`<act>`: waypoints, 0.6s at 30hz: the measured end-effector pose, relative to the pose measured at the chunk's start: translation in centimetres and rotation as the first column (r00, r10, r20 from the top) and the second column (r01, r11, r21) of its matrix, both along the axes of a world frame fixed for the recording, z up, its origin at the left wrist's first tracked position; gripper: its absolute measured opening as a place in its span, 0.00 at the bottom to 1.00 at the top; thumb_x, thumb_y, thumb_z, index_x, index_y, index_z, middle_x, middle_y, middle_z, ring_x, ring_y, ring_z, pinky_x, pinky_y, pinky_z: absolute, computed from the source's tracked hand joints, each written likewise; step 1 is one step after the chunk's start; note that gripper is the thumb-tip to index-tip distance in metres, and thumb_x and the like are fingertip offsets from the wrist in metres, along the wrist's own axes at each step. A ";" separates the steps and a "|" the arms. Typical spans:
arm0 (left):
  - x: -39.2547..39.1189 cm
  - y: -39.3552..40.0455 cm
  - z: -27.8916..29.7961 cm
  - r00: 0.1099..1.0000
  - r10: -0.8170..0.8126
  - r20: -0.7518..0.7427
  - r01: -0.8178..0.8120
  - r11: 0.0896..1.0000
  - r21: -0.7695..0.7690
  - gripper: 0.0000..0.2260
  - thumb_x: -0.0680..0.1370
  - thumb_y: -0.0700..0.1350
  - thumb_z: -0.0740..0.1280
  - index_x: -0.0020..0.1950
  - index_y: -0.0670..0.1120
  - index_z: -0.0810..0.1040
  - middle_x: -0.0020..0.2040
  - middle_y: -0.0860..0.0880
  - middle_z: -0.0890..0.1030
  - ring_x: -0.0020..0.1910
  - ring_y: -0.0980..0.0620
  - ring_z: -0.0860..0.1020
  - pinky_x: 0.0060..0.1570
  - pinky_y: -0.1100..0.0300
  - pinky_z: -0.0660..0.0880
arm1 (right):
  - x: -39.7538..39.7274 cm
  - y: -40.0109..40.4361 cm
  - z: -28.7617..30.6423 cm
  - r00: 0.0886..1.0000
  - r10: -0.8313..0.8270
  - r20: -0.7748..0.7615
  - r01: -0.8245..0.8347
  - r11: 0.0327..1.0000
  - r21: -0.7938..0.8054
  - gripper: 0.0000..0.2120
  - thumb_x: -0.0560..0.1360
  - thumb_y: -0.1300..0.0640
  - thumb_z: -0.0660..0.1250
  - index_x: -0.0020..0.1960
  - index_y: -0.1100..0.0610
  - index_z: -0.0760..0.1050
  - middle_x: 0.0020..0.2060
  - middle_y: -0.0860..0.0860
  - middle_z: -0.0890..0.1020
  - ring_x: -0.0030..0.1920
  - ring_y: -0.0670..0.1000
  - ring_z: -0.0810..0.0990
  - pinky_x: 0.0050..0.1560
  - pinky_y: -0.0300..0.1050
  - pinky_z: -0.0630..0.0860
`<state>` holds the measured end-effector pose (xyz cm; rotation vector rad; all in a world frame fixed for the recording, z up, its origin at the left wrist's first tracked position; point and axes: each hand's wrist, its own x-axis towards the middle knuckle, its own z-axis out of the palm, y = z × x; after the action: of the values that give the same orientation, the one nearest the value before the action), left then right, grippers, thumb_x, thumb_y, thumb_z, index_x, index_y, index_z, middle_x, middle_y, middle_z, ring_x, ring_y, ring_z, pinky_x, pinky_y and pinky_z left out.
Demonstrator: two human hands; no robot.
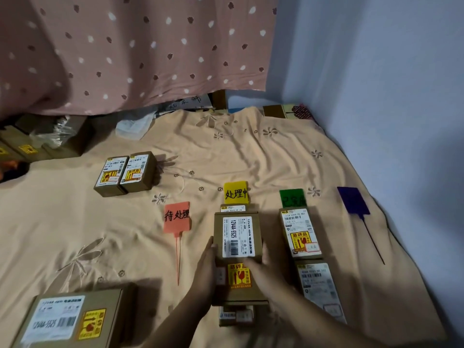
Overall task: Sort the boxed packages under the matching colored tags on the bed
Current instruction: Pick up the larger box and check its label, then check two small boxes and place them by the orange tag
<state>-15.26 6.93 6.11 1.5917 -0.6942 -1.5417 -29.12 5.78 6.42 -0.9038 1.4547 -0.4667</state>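
Four colored tags lie in a row on the bed: red (177, 217), yellow (236, 193), green (292, 198) and purple (352, 200). Just below the yellow tag a large brown box (237, 237) with a white label and a yellow fragile sticker lies on top of smaller boxes, whose ends stick out above (232, 208) and below (236, 316) it. My left hand (206, 267) grips its left edge. My right hand (261, 270), blurred, holds its lower right side. Two boxes (300, 232) (319, 287) lie in a line under the green tag.
Two small boxes (125, 175) stand side by side at the back left of the beige bedspread (263, 151). Another large box (70, 320) lies at the front left. More boxes (25, 144) are piled at the far left edge. A wall (389, 96) borders the bed's right side.
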 end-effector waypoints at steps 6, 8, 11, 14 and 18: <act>-0.1 -0.6 -0.4 0.996 -0.029 -0.082 0.034 0.997 0.063 0.26 0.83 0.59 0.45 0.65 0.48 0.76 0.56 0.44 0.85 0.54 0.45 0.84 0.51 0.52 0.80 | 0.0 -0.8 -0.7 1.000 -0.024 0.010 0.024 1.000 0.010 0.42 0.75 0.42 0.65 0.78 0.45 0.42 0.74 0.49 0.64 0.71 0.54 0.67 0.68 0.53 0.65; 0.0 -0.7 -0.6 0.996 -0.046 -0.072 0.050 0.997 0.059 0.26 0.83 0.59 0.45 0.65 0.49 0.77 0.55 0.47 0.85 0.53 0.49 0.84 0.46 0.58 0.80 | 0.0 -0.9 -0.9 1.000 -0.029 0.000 0.029 1.000 0.006 0.42 0.73 0.41 0.67 0.77 0.44 0.44 0.73 0.49 0.67 0.70 0.54 0.68 0.70 0.56 0.65; 0.2 -0.7 -0.3 0.999 -0.038 -0.013 0.039 0.998 0.053 0.22 0.83 0.57 0.45 0.63 0.53 0.76 0.55 0.54 0.84 0.50 0.56 0.83 0.45 0.64 0.76 | -0.4 -1.0 -1.2 1.000 -0.004 -0.024 0.003 1.000 -0.028 0.42 0.71 0.40 0.67 0.77 0.41 0.46 0.72 0.48 0.69 0.68 0.53 0.71 0.69 0.60 0.66; 1.1 -0.7 0.1 0.998 0.023 0.058 -0.025 0.999 0.040 0.22 0.83 0.57 0.48 0.76 0.53 0.64 0.72 0.52 0.70 0.69 0.50 0.70 0.67 0.52 0.67 | -1.1 -1.6 -0.8 0.982 0.022 -0.187 -0.052 0.986 -0.160 0.42 0.70 0.39 0.64 0.75 0.38 0.42 0.73 0.46 0.66 0.70 0.52 0.69 0.69 0.59 0.66; 3.4 -1.3 0.4 0.949 0.147 0.279 -0.107 0.982 -0.154 0.17 0.83 0.49 0.58 0.71 0.47 0.70 0.68 0.47 0.75 0.67 0.46 0.72 0.64 0.54 0.70 | -0.5 -3.9 1.1 0.970 -0.015 -0.243 -0.091 0.904 -0.418 0.33 0.70 0.38 0.62 0.72 0.35 0.55 0.73 0.43 0.64 0.72 0.48 0.65 0.69 0.55 0.68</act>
<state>-11.84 5.58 6.48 1.7391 -0.8196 -1.1536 -29.66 1.89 7.52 -1.3763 1.5796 -0.6817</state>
